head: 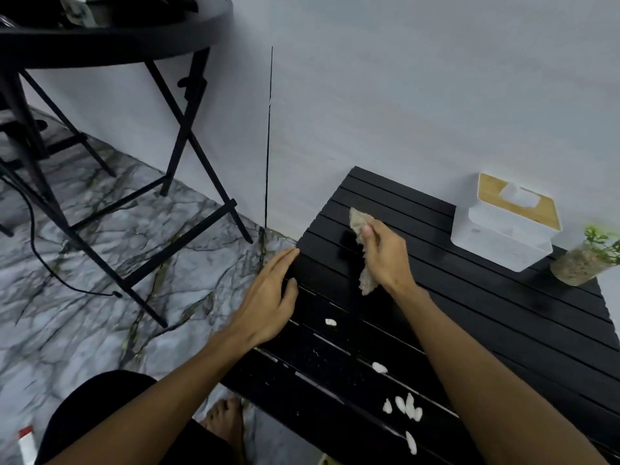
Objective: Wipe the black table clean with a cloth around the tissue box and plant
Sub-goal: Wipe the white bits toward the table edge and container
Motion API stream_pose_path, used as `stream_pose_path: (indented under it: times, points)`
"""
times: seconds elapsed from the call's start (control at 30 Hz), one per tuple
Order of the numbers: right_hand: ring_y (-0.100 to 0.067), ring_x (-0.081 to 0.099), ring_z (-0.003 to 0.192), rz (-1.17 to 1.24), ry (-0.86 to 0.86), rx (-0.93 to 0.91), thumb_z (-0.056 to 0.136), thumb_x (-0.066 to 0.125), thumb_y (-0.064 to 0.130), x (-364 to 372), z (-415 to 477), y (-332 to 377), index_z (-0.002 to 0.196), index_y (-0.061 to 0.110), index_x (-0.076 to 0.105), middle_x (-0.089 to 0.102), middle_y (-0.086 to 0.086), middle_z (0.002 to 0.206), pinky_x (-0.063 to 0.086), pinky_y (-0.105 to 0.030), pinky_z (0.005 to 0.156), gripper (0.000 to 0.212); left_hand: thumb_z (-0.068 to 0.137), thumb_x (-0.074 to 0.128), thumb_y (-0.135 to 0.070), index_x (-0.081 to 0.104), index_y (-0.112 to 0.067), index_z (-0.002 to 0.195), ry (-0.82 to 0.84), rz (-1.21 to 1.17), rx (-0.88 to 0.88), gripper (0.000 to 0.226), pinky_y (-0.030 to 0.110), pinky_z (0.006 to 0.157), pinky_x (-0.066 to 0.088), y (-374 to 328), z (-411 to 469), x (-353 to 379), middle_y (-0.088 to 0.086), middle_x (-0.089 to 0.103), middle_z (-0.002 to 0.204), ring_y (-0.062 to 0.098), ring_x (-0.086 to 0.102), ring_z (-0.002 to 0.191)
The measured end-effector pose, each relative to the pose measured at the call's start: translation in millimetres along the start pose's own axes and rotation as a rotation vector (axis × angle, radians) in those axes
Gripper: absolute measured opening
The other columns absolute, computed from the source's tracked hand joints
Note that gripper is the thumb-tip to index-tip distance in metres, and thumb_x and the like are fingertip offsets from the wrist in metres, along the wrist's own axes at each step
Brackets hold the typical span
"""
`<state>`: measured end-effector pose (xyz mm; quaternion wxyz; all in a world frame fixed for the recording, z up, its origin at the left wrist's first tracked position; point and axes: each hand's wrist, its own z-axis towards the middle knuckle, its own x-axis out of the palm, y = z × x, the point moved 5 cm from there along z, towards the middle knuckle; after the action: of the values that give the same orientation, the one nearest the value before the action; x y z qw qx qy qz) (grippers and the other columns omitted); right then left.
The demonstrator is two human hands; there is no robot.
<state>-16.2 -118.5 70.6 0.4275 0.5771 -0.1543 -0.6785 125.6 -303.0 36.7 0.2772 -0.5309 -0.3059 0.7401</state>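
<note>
We grip the cloth (364, 253) in our right hand (385, 256) on the black table (503, 313), left hand (268, 297) flat and open at its edge, and risk sweeping wide into the tissue box (503, 229) and plant (583, 260) nearby.

Your left hand (268, 297) and right hand (385, 256) lead back along bare forearms to the frame's edge at 7 and 5 o'clock, a black garment (100, 397) covers your leg at 7 o'clock, and your bare foot (224, 417) shows at 6 o'clock.
</note>
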Motion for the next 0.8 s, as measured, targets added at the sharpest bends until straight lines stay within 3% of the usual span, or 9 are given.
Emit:
stream_pose_path:
  times: [0.1, 0.17, 0.23, 0.33, 0.5, 0.6, 0.7, 0.77, 0.8]
  points:
    - [-0.031, 0.065, 0.113, -0.152, 0.087, 0.117, 0.109, 0.04, 0.027, 31.7, 26.4, -6.8, 0.138, 0.019, 0.058, 0.069, -0.008, 0.122, 0.048, -0.036, 0.088, 0.035, 0.101, 0.043, -0.012, 0.03, -0.018, 0.152, 0.007, -0.047, -0.029, 0.054, 0.013, 0.116, 0.016, -0.1, -1.0, -2.2, -0.003, 0.033, 0.156, 0.006, 0.027, 0.144]
    - [-0.036, 0.062, 0.115, -0.212, 0.139, 0.054, 0.108, 0.04, 0.026, 51.0, 25.2, 5.5, 0.135, 0.02, 0.058, 0.066, -0.011, 0.127, 0.046, -0.041, 0.087, 0.033, 0.1, 0.044, -0.01, 0.03, -0.018, 0.152, 0.006, -0.082, -0.056, 0.055, 0.006, 0.111, 0.018, 1.0, -0.7, -5.0, -0.002, 0.036, 0.154, 0.005, 0.034, 0.139]
    - [-0.035, 0.06, 0.123, -0.214, 0.232, -0.077, 0.108, 0.04, 0.027, 67.6, 14.6, 20.1, 0.138, 0.022, 0.056, 0.063, -0.009, 0.135, 0.047, -0.043, 0.09, 0.034, 0.099, 0.044, -0.008, 0.029, -0.018, 0.153, -0.002, -0.122, -0.088, 0.057, 0.001, 0.105, 0.02, 1.9, -0.6, -7.6, -0.003, 0.039, 0.152, 0.001, 0.039, 0.135]
    - [-0.024, 0.044, 0.144, -0.191, 0.405, -0.26, 0.109, 0.04, 0.032, 82.3, -13.9, 29.6, 0.146, 0.029, 0.049, 0.05, -0.001, 0.154, 0.046, -0.05, 0.108, 0.039, 0.096, 0.043, -0.007, 0.03, -0.018, 0.152, -0.017, -0.198, -0.108, 0.058, 0.021, 0.115, 0.029, 1.7, -1.0, -10.2, -0.005, 0.038, 0.151, 0.003, 0.039, 0.136]
    - [-0.009, 0.029, 0.151, -0.085, 0.603, -0.369, 0.107, 0.046, 0.033, 75.6, -49.7, 40.0, 0.149, 0.025, 0.049, 0.045, 0.008, 0.156, 0.034, -0.036, 0.121, 0.043, 0.09, 0.04, -0.022, 0.031, -0.017, 0.151, -0.072, -0.246, -0.159, 0.062, 0.046, 0.117, 0.03, 4.3, -1.1, -14.4, 0.0, 0.029, 0.157, 0.012, 0.029, 0.144]
    - [-0.014, 0.027, 0.151, -0.115, 0.483, -0.275, 0.101, 0.053, 0.048, 56.1, -46.5, 49.6, 0.148, 0.026, 0.049, 0.047, 0.011, 0.154, 0.03, -0.035, 0.117, 0.051, 0.087, 0.039, -0.021, 0.033, -0.017, 0.15, -0.065, -0.249, -0.161, 0.063, 0.047, 0.116, 0.032, 4.3, -0.5, -16.7, -0.001, 0.03, 0.155, 0.014, 0.031, 0.142]
    - [-0.024, 0.047, 0.123, -0.264, 0.222, -0.223, 0.098, 0.055, 0.043, 39.6, -43.2, 67.9, 0.132, 0.022, 0.064, 0.06, 0.001, 0.13, 0.044, -0.041, 0.102, 0.04, 0.091, 0.039, -0.014, 0.036, -0.016, 0.149, -0.051, -0.25, -0.165, 0.057, 0.021, 0.112, 0.032, 6.0, 1.6, -20.2, 0.001, 0.032, 0.154, 0.01, 0.037, 0.133]
    - [-0.029, 0.051, 0.111, -0.398, 0.287, -0.187, 0.1, 0.053, 0.037, 50.1, -48.1, 78.8, 0.129, 0.02, 0.066, 0.06, -0.003, 0.125, 0.047, -0.044, 0.095, 0.036, 0.097, 0.04, -0.005, 0.037, -0.015, 0.148, -0.041, -0.235, -0.188, 0.052, 0.0, 0.098, 0.028, 9.6, 4.5, -24.1, 0.003, 0.034, 0.153, 0.005, 0.038, 0.126]
    - [-0.031, 0.051, 0.11, -0.456, 0.335, -0.171, 0.102, 0.05, 0.034, 59.2, -51.5, 81.9, 0.129, 0.019, 0.066, 0.058, -0.004, 0.125, 0.046, -0.046, 0.094, 0.034, 0.098, 0.039, -0.005, 0.038, -0.016, 0.148, -0.022, -0.243, -0.203, 0.051, 0.003, 0.1, 0.028, 13.2, 6.3, -25.0, 0.002, 0.037, 0.152, 0.006, 0.039, 0.127]
